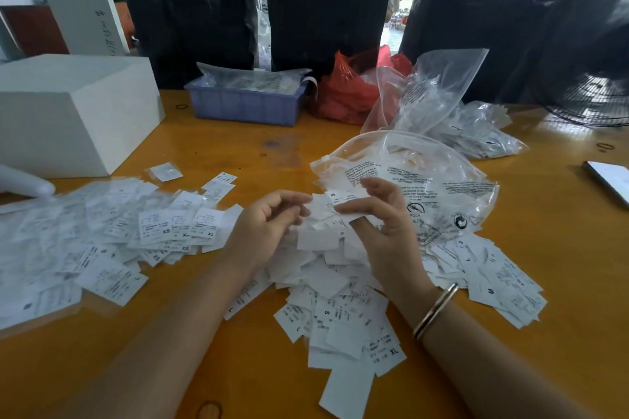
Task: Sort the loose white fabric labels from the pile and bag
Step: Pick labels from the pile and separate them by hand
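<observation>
A pile of loose white fabric labels (pixel 340 309) covers the middle of the orange table. Both hands hover over its far end. My right hand (pixel 384 214) pinches a small stack of labels (pixel 343 198) whose top one reads M. My left hand (pixel 269 224) has its fingers curled against the left edge of that same stack. A clear zip bag (pixel 442 187) with printed warnings lies just behind the hands, with more labels inside. Sorted labels (pixel 183 224) marked XS and XL lie in overlapping rows to the left.
A white box (pixel 68 112) stands at the back left. A blue tray (pixel 245 105), a red plastic bag (pixel 347 92) and more clear bags (pixel 476 126) line the back. A fan (pixel 592 102) and a phone (pixel 609 180) sit at the right.
</observation>
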